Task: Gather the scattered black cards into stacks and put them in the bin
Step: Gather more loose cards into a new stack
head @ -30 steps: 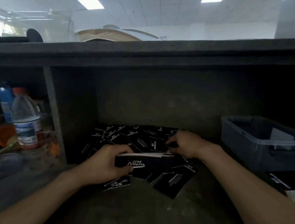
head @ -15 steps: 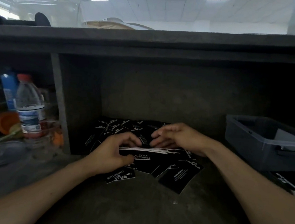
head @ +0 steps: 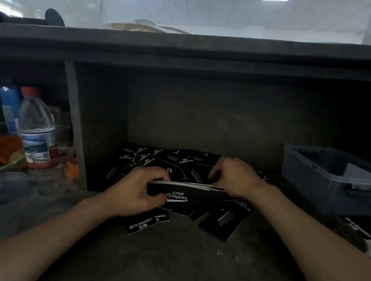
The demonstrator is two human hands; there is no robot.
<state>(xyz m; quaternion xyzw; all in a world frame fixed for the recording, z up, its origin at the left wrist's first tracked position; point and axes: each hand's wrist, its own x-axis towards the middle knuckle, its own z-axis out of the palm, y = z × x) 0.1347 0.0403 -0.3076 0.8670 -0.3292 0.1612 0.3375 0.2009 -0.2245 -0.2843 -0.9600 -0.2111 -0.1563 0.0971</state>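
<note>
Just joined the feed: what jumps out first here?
At centre the left hand grips a stack of black cards, with the right hand curled at its right end. Loose cards lie scattered behind and beneath; a grey bin sits at the right, a water bottle at the left.

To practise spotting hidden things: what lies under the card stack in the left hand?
Loose black cards lie scattered on the shelf under the stack that the left hand grips; some poke out in front. How many lie directly below is covered by stack and hand.
</note>
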